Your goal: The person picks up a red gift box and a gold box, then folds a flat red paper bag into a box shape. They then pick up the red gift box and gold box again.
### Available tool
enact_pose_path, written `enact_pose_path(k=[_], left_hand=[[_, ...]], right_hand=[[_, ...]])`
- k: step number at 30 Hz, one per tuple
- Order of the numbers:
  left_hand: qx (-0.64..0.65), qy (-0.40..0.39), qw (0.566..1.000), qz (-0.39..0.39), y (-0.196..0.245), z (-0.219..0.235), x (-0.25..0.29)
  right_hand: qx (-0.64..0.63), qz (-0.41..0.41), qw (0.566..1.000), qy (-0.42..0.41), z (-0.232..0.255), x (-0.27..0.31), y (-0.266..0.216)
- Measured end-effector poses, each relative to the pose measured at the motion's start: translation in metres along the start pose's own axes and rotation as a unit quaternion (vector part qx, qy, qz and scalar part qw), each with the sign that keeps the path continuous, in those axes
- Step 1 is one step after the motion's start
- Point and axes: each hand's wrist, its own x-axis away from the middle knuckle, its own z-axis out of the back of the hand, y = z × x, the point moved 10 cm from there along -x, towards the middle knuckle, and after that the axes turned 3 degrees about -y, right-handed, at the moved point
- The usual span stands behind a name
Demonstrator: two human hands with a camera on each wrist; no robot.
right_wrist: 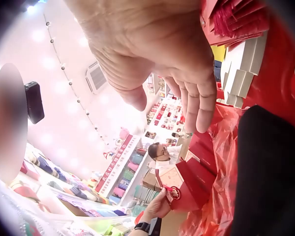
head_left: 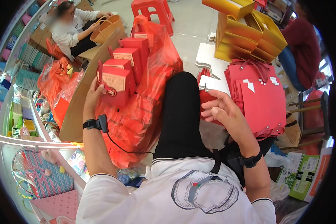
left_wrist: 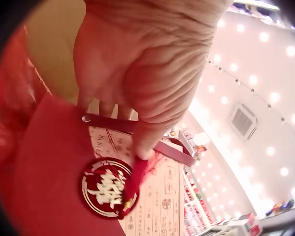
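The left hand (head_left: pixel 94 92) grips the near edge of a red gift box or bag (head_left: pixel 115 98), which stands at the front of a row of similar red ones (head_left: pixel 134 46) in a red plastic bag (head_left: pixel 138 130). In the left wrist view the left thumb lies by a red tassel above a round medallion (left_wrist: pixel 109 188), with a dark red ribbon (left_wrist: pixel 113 124) at the fingers. My right hand (head_left: pixel 227 112) hovers with loosely bent fingers and holds nothing, left of a stack of flat red bags (head_left: pixel 263 104) and near white card pieces (head_left: pixel 214 83).
Gold boxes (head_left: pixel 246 33) are piled beyond the red stack. A red stool (head_left: pixel 152 13) stands at the back. One seated person (head_left: pixel 76 31) handles a woven basket (head_left: pixel 110 30); another in dark red (head_left: pixel 304 44) sits at right. A cardboard panel (head_left: pixel 76 112) edges the left side.
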Motion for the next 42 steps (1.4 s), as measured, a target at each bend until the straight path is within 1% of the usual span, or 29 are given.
enact_pose_path(k=[1, 2, 5, 6, 7, 8, 9, 10, 11, 12, 14, 15, 17, 18, 19, 20, 21, 22, 23, 24, 26, 28, 30, 33, 34, 37, 39, 40, 42], left_hand=[[-0.096, 0.019, 0.995, -0.023, -0.02, 0.018, -0.009], [-0.193, 0.036, 0.979, -0.047, -0.03, 0.028, -0.016], [-0.185, 0.137, 0.973, -0.016, -0.056, 0.044, -0.018], [-0.191, 0.141, 0.97, -0.045, -0.064, 0.05, -0.022], [-0.324, 0.147, 0.934, -0.039, -0.061, 0.058, -0.023], [-0.448, 0.146, 0.881, -0.039, -0.058, 0.061, -0.025], [-0.349, 0.141, 0.913, -0.156, -0.046, 0.053, -0.023], [-0.346, 0.149, 0.925, -0.056, -0.048, 0.056, -0.022], [-0.314, 0.15, 0.928, -0.129, -0.024, 0.042, -0.015], [-0.376, 0.181, 0.899, -0.136, -0.012, 0.043, -0.012], [-0.485, 0.236, 0.82, -0.194, 0.014, 0.039, -0.005], [-0.467, 0.248, 0.823, -0.208, 0.025, 0.03, -0.004], [-0.434, 0.275, 0.826, -0.233, 0.055, -0.001, 0.009], [-0.378, 0.209, 0.881, -0.19, 0.072, -0.034, 0.008], [-0.321, 0.141, 0.926, -0.143, 0.098, -0.084, 0.017], [-0.261, 0.073, 0.958, -0.091, 0.112, -0.134, 0.027], [-0.187, -0.006, 0.98, -0.064, 0.115, -0.181, 0.035], [-0.11, -0.084, 0.99, -0.037, 0.119, -0.228, 0.045], [-0.101, -0.121, 0.987, -0.034, 0.128, -0.268, 0.058], [-0.068, -0.181, 0.981, -0.021, 0.139, -0.311, 0.072], [0.003, -0.281, 0.96, 0.016, 0.136, -0.374, 0.087], [0.029, -0.354, 0.935, 0.018, 0.14, -0.424, 0.098], [0.048, -0.369, 0.928, 0.034, 0.133, -0.459, 0.094], [0.067, -0.387, 0.916, 0.079, 0.12, -0.492, 0.082], [0.073, -0.391, 0.912, 0.098, 0.117, -0.499, 0.081], [0.077, -0.39, 0.913, 0.093, 0.12, -0.51, 0.078], [0.076, -0.4, 0.907, 0.11, 0.117, -0.518, 0.08], [0.076, -0.404, 0.904, 0.116, 0.116, -0.52, 0.081], [0.083, -0.417, 0.9, 0.098, 0.118, -0.527, 0.087]], right_hand=[[0.0, -0.003, 1.0, 0.0, 0.0, 0.002, -0.001], [-0.006, -0.004, 1.0, -0.004, 0.001, 0.005, 0.0], [-0.025, -0.012, 1.0, -0.007, 0.005, 0.016, 0.004], [-0.028, -0.016, 0.999, -0.007, 0.006, 0.02, 0.005], [-0.028, -0.019, 0.999, -0.001, 0.009, 0.024, 0.005], [-0.037, -0.028, 0.999, 0.0, 0.011, 0.028, 0.006], [-0.047, -0.022, 0.999, -0.004, 0.015, 0.033, 0.006], [-0.039, -0.022, 0.999, 0.0, 0.019, 0.039, 0.004], [-0.032, -0.022, 0.999, 0.004, 0.024, 0.045, 0.001], [-0.031, -0.016, 0.999, 0.014, 0.031, 0.051, -0.003], [-0.022, 0.005, 0.999, 0.042, 0.053, 0.066, -0.008], [-0.017, 0.015, 0.998, 0.051, 0.061, 0.072, -0.011], [0.014, 0.038, 0.991, 0.125, 0.092, 0.092, -0.03], [0.032, 0.052, 0.984, 0.166, 0.11, 0.104, -0.04], [0.051, 0.065, 0.976, 0.204, 0.128, 0.116, -0.047], [0.072, 0.08, 0.961, 0.254, 0.15, 0.129, -0.053], [0.094, 0.095, 0.944, 0.303, 0.17, 0.142, -0.058], [0.132, 0.094, 0.924, 0.345, 0.189, 0.154, -0.059], [0.169, 0.092, 0.902, 0.386, 0.206, 0.164, -0.057], [0.206, 0.089, 0.877, 0.425, 0.219, 0.175, -0.055], [0.288, 0.072, 0.833, 0.466, 0.231, 0.189, -0.055], [0.36, 0.06, 0.794, 0.486, 0.242, 0.199, -0.049], [0.423, 0.057, 0.76, 0.49, 0.25, 0.204, -0.042], [0.387, 0.04, 0.786, 0.481, 0.252, 0.205, -0.03], [0.387, 0.036, 0.786, 0.482, 0.252, 0.205, -0.028], [0.377, 0.03, 0.789, 0.485, 0.252, 0.207, -0.026], [0.359, 0.038, 0.796, 0.485, 0.251, 0.208, -0.027], [0.339, 0.035, 0.806, 0.485, 0.25, 0.207, -0.027], [0.297, 0.029, 0.823, 0.483, 0.247, 0.205, -0.026]])
